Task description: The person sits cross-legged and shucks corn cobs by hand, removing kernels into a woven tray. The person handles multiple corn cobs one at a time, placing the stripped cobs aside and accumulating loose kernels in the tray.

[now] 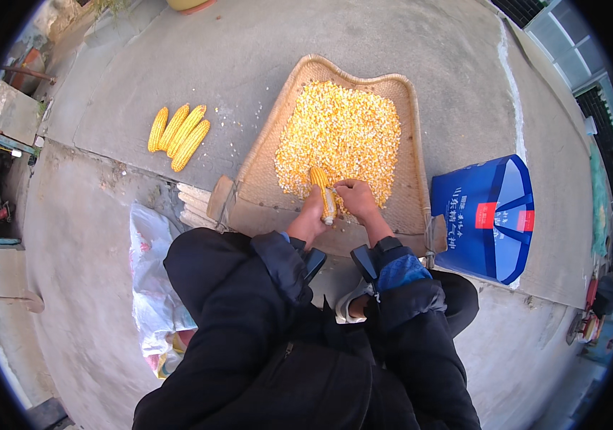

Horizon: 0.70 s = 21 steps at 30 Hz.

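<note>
My left hand [313, 214] grips a partly shelled ear of corn [319, 180] over the front part of a woven winnowing basket [263, 177]. Yellow kernels cover the ear's far end, while a pale strip of bare cob shows along its near right side. Close against that side is my right hand [357, 198], its fingers curled. Something small and pale shows at its fingertips, too small to make out. A wide heap of loose yellow and white corn kernels [344, 134] lies in the basket, just beyond both hands.
Several full ears of corn [177, 138] lie on the concrete to the left. Pale bare cobs [194, 205] are stacked by the basket's front left corner. A blue bag [467, 215] bearing writing stands at right; a white woven sack [153, 279] lies at left.
</note>
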Tool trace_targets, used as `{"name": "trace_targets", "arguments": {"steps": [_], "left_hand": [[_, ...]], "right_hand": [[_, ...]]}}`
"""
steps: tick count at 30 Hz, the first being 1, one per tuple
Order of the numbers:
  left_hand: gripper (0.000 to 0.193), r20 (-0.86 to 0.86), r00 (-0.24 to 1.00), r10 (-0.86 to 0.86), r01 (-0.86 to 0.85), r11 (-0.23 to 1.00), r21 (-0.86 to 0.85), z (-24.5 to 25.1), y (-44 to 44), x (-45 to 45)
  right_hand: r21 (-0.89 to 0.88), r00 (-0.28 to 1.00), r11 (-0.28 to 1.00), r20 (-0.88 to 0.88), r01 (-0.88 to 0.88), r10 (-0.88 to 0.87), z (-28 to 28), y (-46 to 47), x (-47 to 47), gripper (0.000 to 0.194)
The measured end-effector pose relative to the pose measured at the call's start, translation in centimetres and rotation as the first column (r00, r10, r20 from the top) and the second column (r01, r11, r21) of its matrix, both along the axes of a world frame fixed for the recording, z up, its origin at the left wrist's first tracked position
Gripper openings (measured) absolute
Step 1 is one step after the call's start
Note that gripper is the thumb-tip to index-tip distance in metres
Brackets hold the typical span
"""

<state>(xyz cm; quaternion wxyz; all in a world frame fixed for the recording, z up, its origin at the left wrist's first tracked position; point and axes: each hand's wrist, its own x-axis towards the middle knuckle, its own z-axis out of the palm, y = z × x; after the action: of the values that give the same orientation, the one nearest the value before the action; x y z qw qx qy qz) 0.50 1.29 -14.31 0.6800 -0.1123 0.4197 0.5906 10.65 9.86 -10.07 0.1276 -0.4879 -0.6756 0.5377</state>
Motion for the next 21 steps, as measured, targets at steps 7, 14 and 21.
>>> {"name": "trace_targets", "arguments": {"steps": [7,14,21], "left_hand": [[0.062,-0.069,0.997,-0.024,0.024,1.000,-0.009,-2.4,-0.5,0.1],[0.061,-0.010,1.000,-0.024,0.024,0.999,-0.042,-3.4,-0.2,0.3],[0.056,0.007,0.999,0.039,-0.038,0.996,-0.081,1.1,-0.6,1.2]], "right_hand": [[-0.554,0.955,0.818,-0.129,0.153,-0.267,-0.8,-0.7,1.6,0.025],[0.371,0.994,0.928,0.089,0.028,-0.066,2.2,-4.4,0.9,0.024],[0.540,0.981,0.841,0.185,-0.047,-0.064,2.4,-6.2,-0.1,0.020]]}}
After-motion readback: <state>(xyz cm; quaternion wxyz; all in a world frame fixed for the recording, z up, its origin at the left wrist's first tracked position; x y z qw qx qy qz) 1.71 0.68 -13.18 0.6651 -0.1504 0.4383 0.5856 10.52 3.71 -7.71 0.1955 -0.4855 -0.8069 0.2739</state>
